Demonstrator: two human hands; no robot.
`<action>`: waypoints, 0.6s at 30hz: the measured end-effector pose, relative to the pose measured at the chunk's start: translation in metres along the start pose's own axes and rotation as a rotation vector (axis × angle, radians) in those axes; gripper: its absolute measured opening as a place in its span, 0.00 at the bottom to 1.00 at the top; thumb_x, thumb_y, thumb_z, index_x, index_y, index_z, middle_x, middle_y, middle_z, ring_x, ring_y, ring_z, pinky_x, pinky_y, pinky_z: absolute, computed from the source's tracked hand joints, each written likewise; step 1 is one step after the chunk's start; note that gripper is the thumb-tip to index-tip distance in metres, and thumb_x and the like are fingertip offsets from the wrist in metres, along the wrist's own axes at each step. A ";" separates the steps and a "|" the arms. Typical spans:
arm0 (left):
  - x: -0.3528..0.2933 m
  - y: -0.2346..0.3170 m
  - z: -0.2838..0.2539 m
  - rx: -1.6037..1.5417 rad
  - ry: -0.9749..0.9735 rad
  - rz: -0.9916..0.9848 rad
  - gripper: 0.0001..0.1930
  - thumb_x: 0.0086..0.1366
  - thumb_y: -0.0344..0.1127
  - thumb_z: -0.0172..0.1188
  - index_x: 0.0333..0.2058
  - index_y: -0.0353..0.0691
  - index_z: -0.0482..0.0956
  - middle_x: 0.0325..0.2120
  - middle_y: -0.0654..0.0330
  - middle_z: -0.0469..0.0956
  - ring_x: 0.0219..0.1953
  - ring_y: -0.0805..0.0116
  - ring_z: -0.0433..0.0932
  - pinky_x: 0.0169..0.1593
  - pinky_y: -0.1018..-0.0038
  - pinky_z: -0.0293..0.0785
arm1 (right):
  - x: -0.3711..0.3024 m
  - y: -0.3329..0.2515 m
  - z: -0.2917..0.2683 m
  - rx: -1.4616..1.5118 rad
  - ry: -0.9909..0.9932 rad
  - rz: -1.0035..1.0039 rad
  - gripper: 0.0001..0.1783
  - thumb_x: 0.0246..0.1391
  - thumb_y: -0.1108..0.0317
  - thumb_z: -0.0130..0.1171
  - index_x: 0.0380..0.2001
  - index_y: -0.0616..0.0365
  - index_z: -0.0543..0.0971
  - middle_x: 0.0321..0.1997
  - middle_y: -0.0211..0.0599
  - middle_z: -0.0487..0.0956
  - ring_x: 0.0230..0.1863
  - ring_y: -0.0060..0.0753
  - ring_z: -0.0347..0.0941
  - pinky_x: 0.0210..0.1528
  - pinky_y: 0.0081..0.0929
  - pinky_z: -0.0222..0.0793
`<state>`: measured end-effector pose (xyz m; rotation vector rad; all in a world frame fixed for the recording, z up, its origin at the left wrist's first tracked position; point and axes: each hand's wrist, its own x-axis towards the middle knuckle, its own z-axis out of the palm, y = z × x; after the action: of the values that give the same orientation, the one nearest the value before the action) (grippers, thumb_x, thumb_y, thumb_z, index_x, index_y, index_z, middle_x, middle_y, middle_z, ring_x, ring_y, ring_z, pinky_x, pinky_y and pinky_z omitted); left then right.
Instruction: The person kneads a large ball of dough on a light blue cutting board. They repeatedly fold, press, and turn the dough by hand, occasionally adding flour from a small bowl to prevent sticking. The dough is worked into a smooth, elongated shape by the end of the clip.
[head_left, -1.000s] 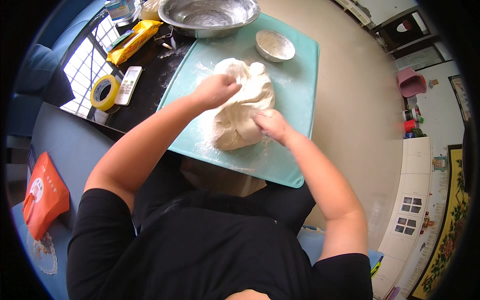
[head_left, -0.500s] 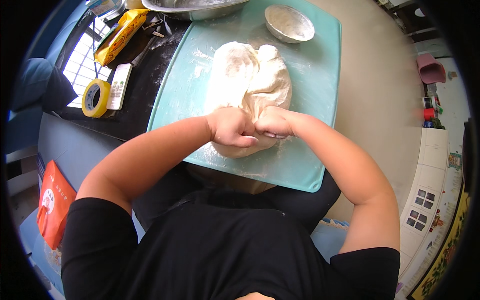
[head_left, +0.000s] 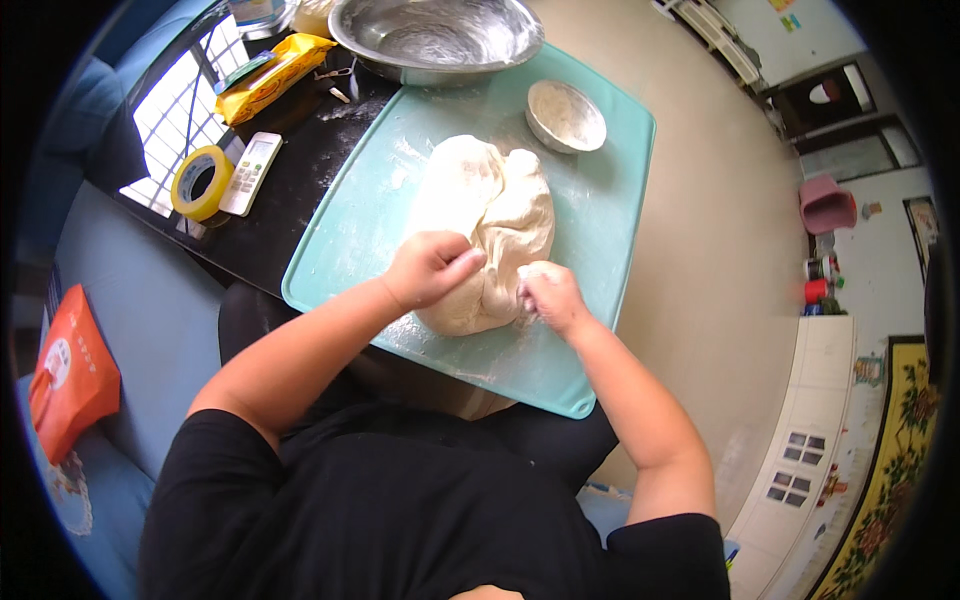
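Dough [head_left: 460,190]: pale folded mass on the teal board [head_left: 600,210] before you | Your left hand [head_left: 432,270]: curled into a loose fist, over the dough's near left part | Your right hand [head_left: 552,298]: likewise fisted, at its right edge | Small bowl [head_left: 566,116]: flour-dusted, beyond the dough, right | Remote [head_left: 251,174]: on the black table [head_left: 296,205]

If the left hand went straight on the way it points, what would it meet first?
Most likely the dough: the left hand points into it, though whether they touch is unclear.
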<state>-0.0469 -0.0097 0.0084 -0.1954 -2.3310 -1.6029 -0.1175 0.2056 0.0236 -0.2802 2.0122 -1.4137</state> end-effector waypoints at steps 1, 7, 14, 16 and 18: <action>0.006 0.006 -0.011 0.051 0.113 -0.060 0.12 0.58 0.38 0.60 0.22 0.36 0.77 0.18 0.51 0.73 0.21 0.56 0.75 0.28 0.67 0.70 | 0.005 -0.002 -0.010 -0.015 0.095 -0.043 0.14 0.58 0.62 0.51 0.22 0.58 0.73 0.18 0.29 0.72 0.19 0.19 0.67 0.22 0.20 0.63; 0.085 -0.046 -0.022 -0.108 0.418 -0.499 0.21 0.62 0.48 0.54 0.39 0.33 0.76 0.33 0.49 0.76 0.38 0.57 0.74 0.43 0.65 0.69 | 0.099 -0.015 -0.044 -0.038 0.455 -0.232 0.17 0.60 0.55 0.49 0.42 0.58 0.72 0.37 0.32 0.74 0.41 0.25 0.69 0.45 0.27 0.67; 0.112 -0.026 -0.031 -0.565 0.304 -0.794 0.29 0.59 0.57 0.55 0.43 0.32 0.77 0.33 0.56 0.76 0.30 0.66 0.72 0.35 0.70 0.70 | 0.111 -0.042 -0.009 0.245 0.236 -0.170 0.26 0.62 0.48 0.45 0.45 0.62 0.74 0.44 0.38 0.76 0.45 0.28 0.71 0.49 0.25 0.66; 0.100 -0.001 -0.032 -0.413 0.227 -0.651 0.28 0.58 0.56 0.56 0.41 0.32 0.78 0.32 0.55 0.77 0.31 0.65 0.74 0.36 0.70 0.71 | 0.066 -0.075 0.001 0.292 0.295 -0.205 0.27 0.62 0.48 0.44 0.41 0.64 0.77 0.45 0.40 0.77 0.46 0.27 0.71 0.49 0.24 0.66; 0.087 0.040 -0.027 -0.131 0.094 -0.562 0.26 0.58 0.55 0.56 0.35 0.33 0.80 0.32 0.51 0.80 0.34 0.60 0.78 0.41 0.68 0.73 | 0.053 -0.077 -0.011 0.264 0.267 -0.167 0.27 0.62 0.47 0.45 0.39 0.65 0.76 0.45 0.39 0.77 0.44 0.29 0.72 0.47 0.25 0.66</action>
<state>-0.1130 -0.0252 0.0807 0.5442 -2.3319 -1.9577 -0.1786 0.1561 0.0743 -0.1520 2.0138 -1.8868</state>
